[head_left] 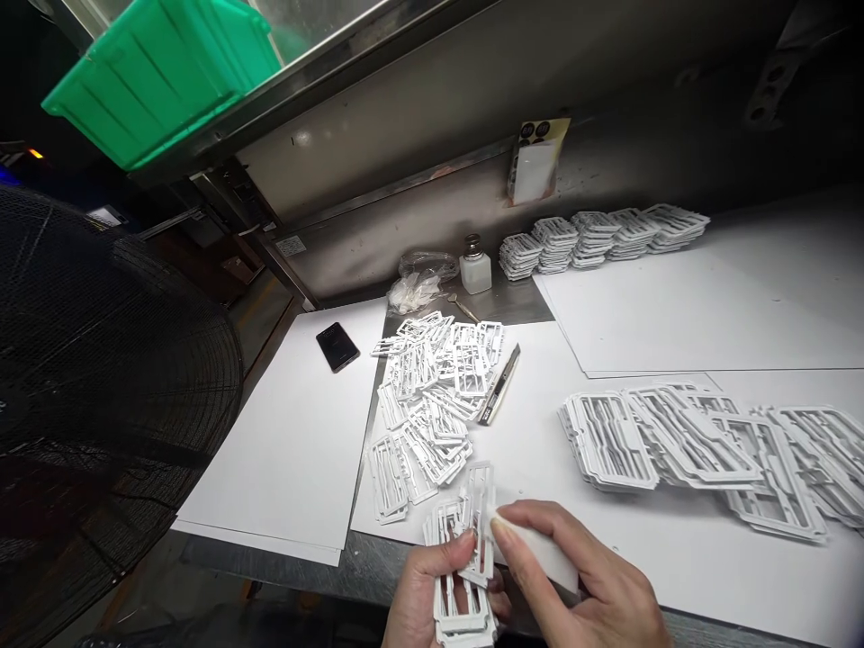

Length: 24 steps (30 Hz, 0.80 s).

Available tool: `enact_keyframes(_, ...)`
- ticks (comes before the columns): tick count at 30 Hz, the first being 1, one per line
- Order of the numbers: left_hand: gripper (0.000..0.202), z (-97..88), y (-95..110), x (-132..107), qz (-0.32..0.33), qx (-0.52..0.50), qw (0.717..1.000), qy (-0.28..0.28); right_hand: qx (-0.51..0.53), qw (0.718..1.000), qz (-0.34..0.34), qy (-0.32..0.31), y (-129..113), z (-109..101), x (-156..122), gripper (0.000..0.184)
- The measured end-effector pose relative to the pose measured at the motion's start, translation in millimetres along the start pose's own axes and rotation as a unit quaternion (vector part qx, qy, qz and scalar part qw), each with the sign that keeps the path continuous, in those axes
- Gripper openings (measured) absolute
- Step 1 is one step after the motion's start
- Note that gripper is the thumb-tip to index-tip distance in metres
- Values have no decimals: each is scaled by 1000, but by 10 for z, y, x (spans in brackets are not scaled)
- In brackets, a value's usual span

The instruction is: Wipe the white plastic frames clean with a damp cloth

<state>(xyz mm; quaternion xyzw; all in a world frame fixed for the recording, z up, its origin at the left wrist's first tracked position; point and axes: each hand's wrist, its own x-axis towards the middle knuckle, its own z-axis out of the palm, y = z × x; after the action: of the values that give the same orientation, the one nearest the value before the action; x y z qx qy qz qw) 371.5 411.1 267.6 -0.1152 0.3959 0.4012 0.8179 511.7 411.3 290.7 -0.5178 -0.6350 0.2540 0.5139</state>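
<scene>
My left hand (pixel 422 598) is closed round a small stack of white plastic frames (pixel 463 576) at the bottom of the view, near the table's front edge. My right hand (pixel 580 589) is closed on a white block (pixel 544 553), whose end touches the top frame of that stack. Just beyond my hands lies a loose heap of the same white frames (pixel 432 396). A fanned-out row of frames (pixel 702 450) lies to the right.
A utility knife (pixel 500 382) lies beside the heap. A black phone (pixel 337 346) rests on a white sheet (pixel 290 450) at left. Neat frame stacks (pixel 594 238) and a small white bottle (pixel 475 265) stand at the back wall. A black fan grille (pixel 101 387) is at far left, a green bin (pixel 162 67) above.
</scene>
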Motion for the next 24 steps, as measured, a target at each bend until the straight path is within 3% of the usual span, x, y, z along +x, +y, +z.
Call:
enact_keyframes(4,30,95,77,-80,-77,-6,995,-64,-44,998,9,44,102,-78,58,9)
enact_keyframes(13,23,3,58,-43,-44,-19,993,-110,-60,995,57,63,43,-79,148,18)
enact_keyframes(17,26,9,48,-56,-12,16,995,-101,-48,996,53,54,63,-38,191,18)
enact_keyframes(20,22,44,36,-98,58,83,993,-60,-55,992,101,53,155,-106,191,23)
enact_keyframes(24,23,142,37,-172,141,175,974,-1,-24,983,170,-67,234,-245,198,32)
